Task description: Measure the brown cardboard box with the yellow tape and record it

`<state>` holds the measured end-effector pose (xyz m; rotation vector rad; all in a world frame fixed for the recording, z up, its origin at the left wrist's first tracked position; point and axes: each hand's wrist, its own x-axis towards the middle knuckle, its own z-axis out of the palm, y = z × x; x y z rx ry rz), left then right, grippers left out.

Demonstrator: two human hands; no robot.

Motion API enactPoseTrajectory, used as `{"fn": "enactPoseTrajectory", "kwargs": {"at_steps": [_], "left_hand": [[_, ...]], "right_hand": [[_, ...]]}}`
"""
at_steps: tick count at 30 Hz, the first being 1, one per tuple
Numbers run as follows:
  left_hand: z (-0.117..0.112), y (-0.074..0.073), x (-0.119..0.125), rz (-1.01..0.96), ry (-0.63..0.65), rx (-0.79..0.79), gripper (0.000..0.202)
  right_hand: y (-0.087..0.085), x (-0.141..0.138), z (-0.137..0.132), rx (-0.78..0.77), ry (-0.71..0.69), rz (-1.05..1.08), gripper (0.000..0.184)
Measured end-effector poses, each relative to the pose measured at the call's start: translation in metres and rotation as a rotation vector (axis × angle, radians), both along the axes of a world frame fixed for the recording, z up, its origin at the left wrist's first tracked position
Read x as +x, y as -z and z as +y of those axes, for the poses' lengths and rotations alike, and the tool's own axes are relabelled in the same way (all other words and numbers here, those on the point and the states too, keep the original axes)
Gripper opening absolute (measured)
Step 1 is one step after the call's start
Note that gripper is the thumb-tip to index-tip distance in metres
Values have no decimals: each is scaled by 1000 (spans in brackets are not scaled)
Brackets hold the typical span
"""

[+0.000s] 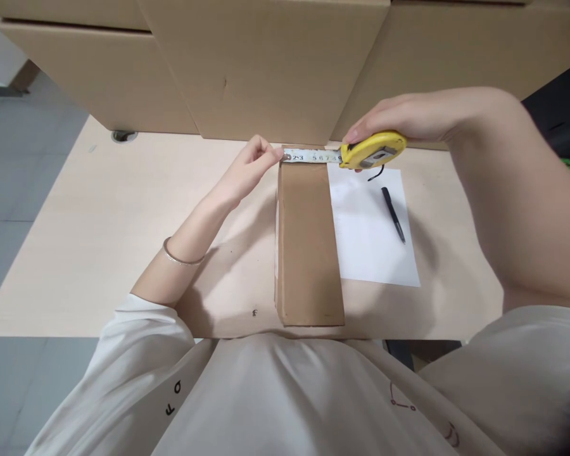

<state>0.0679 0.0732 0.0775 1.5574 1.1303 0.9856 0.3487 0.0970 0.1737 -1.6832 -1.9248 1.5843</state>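
the left hand [251, 168] pinches the blade [308, 156] by its tip across the box [311, 247]; right hand [401, 117] fingers curl round the yellow tape measure [373, 150]

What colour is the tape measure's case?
The tape measure's case is yellow, best seen in the head view.

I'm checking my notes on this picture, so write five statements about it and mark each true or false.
1. The right hand holds the yellow tape measure. True.
2. The yellow tape measure is fully retracted. False: its blade stretches across the far end of the narrow cardboard box.
3. The left hand is at the blade's free end. True.
4. The black pen lies on the white paper. True.
5. The white paper lies left of the narrow cardboard box. False: it lies right.
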Motion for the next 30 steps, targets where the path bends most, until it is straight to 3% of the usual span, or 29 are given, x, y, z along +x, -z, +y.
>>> {"fn": "enactPoseTrajectory", "kwargs": {"at_steps": [2, 4, 9, 15, 23, 26, 30], "left_hand": [[4, 5, -2, -4, 23, 47, 14], [8, 10, -2, -30, 70, 79, 21], [13, 18, 7, -118, 93, 63, 22], [16, 24, 12, -152, 68, 51, 23], [25, 34, 8, -291, 163, 46, 21], [24, 34, 9, -287, 148, 30, 20], [24, 33, 11, -308, 100, -13, 18]], "right_hand": [[-2, -5, -1, 43, -23, -96, 46], [-3, -9, -1, 71, -27, -134, 48], [1, -14, 3, 13, -7, -88, 39], [7, -20, 8, -59, 130, -13, 28], [14, -22, 20, -42, 8, -78, 38], [16, -19, 22, -15, -91, -41, 43], [18, -17, 23, -15, -55, -76, 45]]}}
